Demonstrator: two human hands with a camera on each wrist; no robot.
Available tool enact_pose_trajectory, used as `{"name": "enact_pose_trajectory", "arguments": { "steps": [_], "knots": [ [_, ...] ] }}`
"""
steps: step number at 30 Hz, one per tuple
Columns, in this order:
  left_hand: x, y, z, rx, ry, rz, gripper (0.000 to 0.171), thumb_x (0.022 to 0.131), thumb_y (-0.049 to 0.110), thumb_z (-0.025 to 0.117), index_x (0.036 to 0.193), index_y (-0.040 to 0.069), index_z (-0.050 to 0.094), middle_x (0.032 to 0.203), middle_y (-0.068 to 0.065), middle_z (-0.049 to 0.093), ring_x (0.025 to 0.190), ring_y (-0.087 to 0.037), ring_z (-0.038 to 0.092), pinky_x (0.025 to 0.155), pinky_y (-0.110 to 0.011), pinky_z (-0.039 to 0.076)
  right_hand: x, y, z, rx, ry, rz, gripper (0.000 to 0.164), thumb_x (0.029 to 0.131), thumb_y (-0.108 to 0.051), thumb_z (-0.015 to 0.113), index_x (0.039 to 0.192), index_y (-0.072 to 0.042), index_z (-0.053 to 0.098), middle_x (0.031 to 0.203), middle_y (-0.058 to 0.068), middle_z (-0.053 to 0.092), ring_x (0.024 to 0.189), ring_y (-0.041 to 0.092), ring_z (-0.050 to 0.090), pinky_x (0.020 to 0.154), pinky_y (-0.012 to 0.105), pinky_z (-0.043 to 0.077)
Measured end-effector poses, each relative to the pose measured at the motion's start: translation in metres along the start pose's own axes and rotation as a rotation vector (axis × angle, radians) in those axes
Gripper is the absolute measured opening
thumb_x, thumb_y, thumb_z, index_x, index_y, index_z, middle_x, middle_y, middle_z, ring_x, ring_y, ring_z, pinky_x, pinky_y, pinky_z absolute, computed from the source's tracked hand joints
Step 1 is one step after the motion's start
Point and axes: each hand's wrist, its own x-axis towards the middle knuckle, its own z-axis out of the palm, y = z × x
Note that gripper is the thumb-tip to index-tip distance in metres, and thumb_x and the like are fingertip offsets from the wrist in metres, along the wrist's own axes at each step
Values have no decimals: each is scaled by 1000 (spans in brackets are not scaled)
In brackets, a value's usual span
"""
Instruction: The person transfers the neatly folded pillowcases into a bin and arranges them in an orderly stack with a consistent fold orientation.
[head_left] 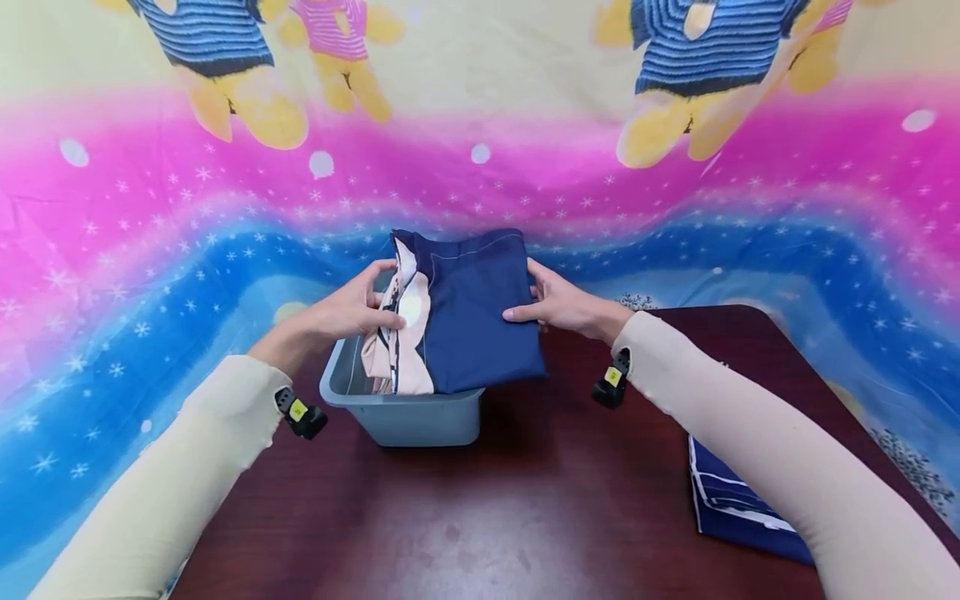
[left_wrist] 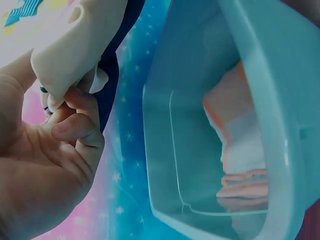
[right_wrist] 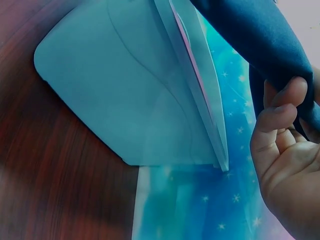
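Observation:
A folded navy cloth (head_left: pixel 480 308) with a pale pink and white patterned edge hangs above a grey-blue plastic tub (head_left: pixel 420 421). My left hand (head_left: pixel 348 307) grips its patterned left side, thumb in front and fingers behind. The right hand (head_left: pixel 562 302) pinches the plain navy right side the same way. In the left wrist view, folded pale cloth (left_wrist: pixel 242 135) with orange edging lies inside the tub. Curled fingers of the right hand (right_wrist: pixel 290 160) show against the navy fabric (right_wrist: pixel 265 40) in the right wrist view.
Another folded navy cloth (head_left: pixel 742 508) with white trim lies on the dark red-brown table (head_left: pixel 465 517) at the right, partly hidden by my right sleeve. Behind the table hangs a colourful curtain (head_left: pixel 480 183) with printed bears and snowflakes.

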Motion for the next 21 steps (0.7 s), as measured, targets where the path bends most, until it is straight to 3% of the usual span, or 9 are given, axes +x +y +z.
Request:
{"name": "enact_pose_trajectory", "arguments": {
  "steps": [6, 11, 15, 21],
  "knots": [
    [-1, -6, -15, 102, -7, -7, 96, 93, 10, 68, 161, 22, 2, 70, 1, 42, 51, -12, 39, 57, -31, 42, 11, 0, 9, -2, 9, -15, 84, 97, -12, 67, 160, -28, 14, 121, 16, 66, 70, 18, 59, 57, 32, 45],
    [-2, -12, -25, 101, -29, -46, 95, 93, 11, 68, 160, 26, 1, 69, 1, 35, 51, -12, 30, 60, -32, 40, 18, 1, 20, 25, 29, 9, 86, 97, -12, 67, 161, -30, 12, 122, 19, 66, 64, 19, 54, 58, 31, 42],
    [-2, -17, -31, 100, -42, -57, 96, 93, 11, 68, 160, 27, 1, 70, 2, 37, 51, -11, 28, 58, -29, 37, 23, 2, 28, 45, 58, 31, 88, 97, -11, 68, 161, -30, 10, 128, 20, 64, 77, 19, 64, 63, 33, 48],
    [-3, -23, -39, 140, -75, -81, 97, 94, 11, 67, 161, 25, -2, 76, 0, 50, 59, -13, 45, 69, -34, 45, 31, 4, 37, 81, 64, 62, 90, 97, -10, 67, 161, -30, 7, 144, 19, 56, 115, 30, 67, 81, 42, 58]
  ]
}}
